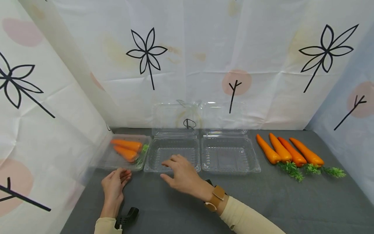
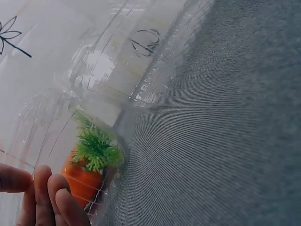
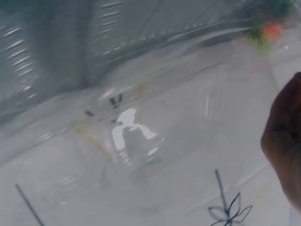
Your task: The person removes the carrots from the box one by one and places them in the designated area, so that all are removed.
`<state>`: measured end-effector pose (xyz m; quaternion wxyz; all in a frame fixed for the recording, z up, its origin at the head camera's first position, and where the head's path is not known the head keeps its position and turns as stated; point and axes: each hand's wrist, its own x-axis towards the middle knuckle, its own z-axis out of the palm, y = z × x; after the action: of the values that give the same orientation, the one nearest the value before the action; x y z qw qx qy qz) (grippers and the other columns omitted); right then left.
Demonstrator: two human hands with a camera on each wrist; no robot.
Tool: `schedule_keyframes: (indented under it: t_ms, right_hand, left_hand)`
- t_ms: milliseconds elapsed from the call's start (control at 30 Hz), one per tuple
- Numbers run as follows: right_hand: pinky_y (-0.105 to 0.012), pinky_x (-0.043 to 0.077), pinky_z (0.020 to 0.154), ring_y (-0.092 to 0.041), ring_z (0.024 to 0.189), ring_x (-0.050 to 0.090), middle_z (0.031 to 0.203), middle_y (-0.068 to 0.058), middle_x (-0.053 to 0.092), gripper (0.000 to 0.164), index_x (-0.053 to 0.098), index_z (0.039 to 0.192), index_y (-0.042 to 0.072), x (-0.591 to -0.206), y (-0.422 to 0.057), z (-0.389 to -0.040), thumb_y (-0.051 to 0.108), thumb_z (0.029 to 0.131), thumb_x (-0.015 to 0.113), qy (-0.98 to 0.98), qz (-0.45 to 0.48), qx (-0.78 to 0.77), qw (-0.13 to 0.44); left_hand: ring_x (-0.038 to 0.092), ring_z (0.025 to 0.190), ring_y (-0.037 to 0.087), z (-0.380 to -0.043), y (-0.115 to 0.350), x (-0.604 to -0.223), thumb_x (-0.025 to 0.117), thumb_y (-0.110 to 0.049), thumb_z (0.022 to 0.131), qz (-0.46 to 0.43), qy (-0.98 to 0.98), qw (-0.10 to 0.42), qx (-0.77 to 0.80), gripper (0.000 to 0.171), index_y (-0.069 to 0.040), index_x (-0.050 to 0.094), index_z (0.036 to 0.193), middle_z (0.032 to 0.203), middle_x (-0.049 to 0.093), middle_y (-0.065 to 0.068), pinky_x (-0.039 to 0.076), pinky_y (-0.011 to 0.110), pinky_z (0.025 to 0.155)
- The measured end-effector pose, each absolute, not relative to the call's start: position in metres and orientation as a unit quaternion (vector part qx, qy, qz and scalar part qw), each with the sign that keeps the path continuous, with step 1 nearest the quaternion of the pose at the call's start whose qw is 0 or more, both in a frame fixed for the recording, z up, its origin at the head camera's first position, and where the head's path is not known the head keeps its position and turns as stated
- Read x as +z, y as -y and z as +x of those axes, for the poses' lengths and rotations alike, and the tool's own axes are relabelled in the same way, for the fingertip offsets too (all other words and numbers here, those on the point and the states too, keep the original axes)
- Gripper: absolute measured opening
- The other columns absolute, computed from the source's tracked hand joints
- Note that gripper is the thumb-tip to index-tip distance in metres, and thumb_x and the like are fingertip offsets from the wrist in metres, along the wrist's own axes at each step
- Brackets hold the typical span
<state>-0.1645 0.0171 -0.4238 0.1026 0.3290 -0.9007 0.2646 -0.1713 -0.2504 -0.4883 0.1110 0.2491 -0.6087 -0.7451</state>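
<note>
Back sheet (image 1: 198, 65): white, creased, printed with black outline flowers (image 1: 146, 52), a twig (image 1: 232, 97) over a pink disc (image 1: 243, 83), faint yellow patches
Left sheet (image 1: 38, 136): white, similarly printed, meeting the back at a corner
Right sheet (image 1: 350, 130): bluish, shaded
Desk (image 1: 233, 201): dark grey, finely ribbed surface
Light: soft, fairly even

Head view: right hand (image 1: 185, 175) hides part of the middle container (image 1: 175, 139), including its front rim. Right sleeve (image 1: 248, 217) and left sleeve (image 1: 105, 226) run off bottom edge. Left wrist view: left hand (image 2: 49, 202) cut by left and bottom edges; fingers cover part of carrot (image 2: 81, 186). Right wrist view: orange-and-green patch (image 3: 271, 32) blurred.
</note>
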Motion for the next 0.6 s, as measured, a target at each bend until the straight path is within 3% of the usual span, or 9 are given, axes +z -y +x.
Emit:
schedule_keyframes:
  t_ms: [167,300,500,600]
  right_hand:
    - [-0.023,0.048,0.084,-0.011,0.095,0.058,0.108,0.003,0.064,0.035,0.072,0.123,0.016,-0.423,0.024,-0.174,0.037,0.095,0.073,0.887,0.391,0.2,0.145]
    - [-0.02,0.046,0.079,-0.008,0.092,0.056,0.105,0.005,0.063,0.034,0.074,0.121,0.019,-0.425,0.049,-0.182,0.042,0.095,0.072,0.879,0.413,0.149,0.186]
    - [-0.02,0.044,0.076,-0.01,0.094,0.056,0.106,0.006,0.064,0.033,0.074,0.12,0.025,-0.43,0.071,-0.192,0.046,0.095,0.07,0.888,0.41,0.077,0.193]
    - [-0.02,0.043,0.076,-0.011,0.096,0.057,0.107,0.007,0.064,0.031,0.074,0.118,0.027,-0.434,0.075,-0.195,0.047,0.096,0.069,0.894,0.407,0.045,0.182]
  left_hand:
    - [0.071,0.065,0.016,-0.161,0.252,-0.487,0.06,-0.011,0.101,0.26,0.619,0.145,-0.727,0.023,-0.001,0.075,0.087,0.07,0.071,0.001,0.059,0.026,0.061]
    - [0.067,0.053,0.015,-0.16,0.259,-0.486,0.057,-0.012,0.1,0.3,0.581,0.203,-0.729,0.026,0.0,0.072,0.083,0.062,0.068,0.003,0.056,0.026,0.049]
    - [0.059,0.044,0.008,-0.17,0.288,-0.488,0.054,-0.012,0.101,0.37,0.516,0.295,-0.714,0.015,-0.002,0.064,0.099,0.063,0.063,-0.004,0.051,0.022,0.041]
    - [0.06,0.047,0.008,-0.176,0.3,-0.49,0.054,-0.012,0.102,0.349,0.491,0.296,-0.741,0.013,-0.003,0.064,0.105,0.07,0.063,-0.002,0.051,0.021,0.043]
